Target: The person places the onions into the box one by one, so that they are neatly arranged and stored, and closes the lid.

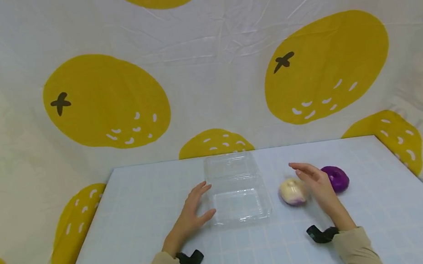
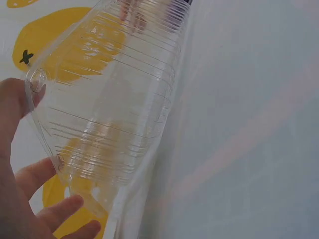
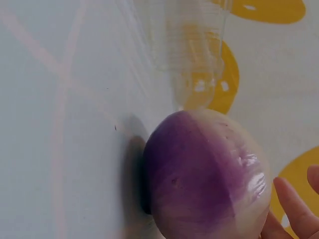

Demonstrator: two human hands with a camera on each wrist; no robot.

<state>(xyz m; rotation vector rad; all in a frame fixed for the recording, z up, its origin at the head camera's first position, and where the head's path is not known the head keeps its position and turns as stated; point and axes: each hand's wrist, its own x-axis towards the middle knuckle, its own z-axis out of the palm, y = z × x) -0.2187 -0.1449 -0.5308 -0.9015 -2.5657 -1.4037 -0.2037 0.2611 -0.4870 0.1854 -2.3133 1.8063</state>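
A clear plastic clamshell box (image 1: 246, 220) lies on the table with its lid folded back. My left hand (image 1: 186, 216) is at the box's left side, thumb and fingers spread apart. In the left wrist view, fingertips (image 2: 67, 206) come right up to the rim of the clear box (image 2: 114, 89). A cream-and-purple turnip (image 1: 292, 191) sits to the right of the box. Beside it is my right hand (image 1: 320, 186), fingers extended and not curled round it. The right wrist view has the turnip (image 3: 199, 169) up close, with fingers (image 3: 294, 206) at its far side.
A glossy purple round vegetable (image 1: 337, 179) lies right of my right hand, partly hidden by it. The table (image 1: 131, 255) has a pale checked cover. Behind it hangs a white cloth (image 1: 212, 81) printed with yellow fruit.
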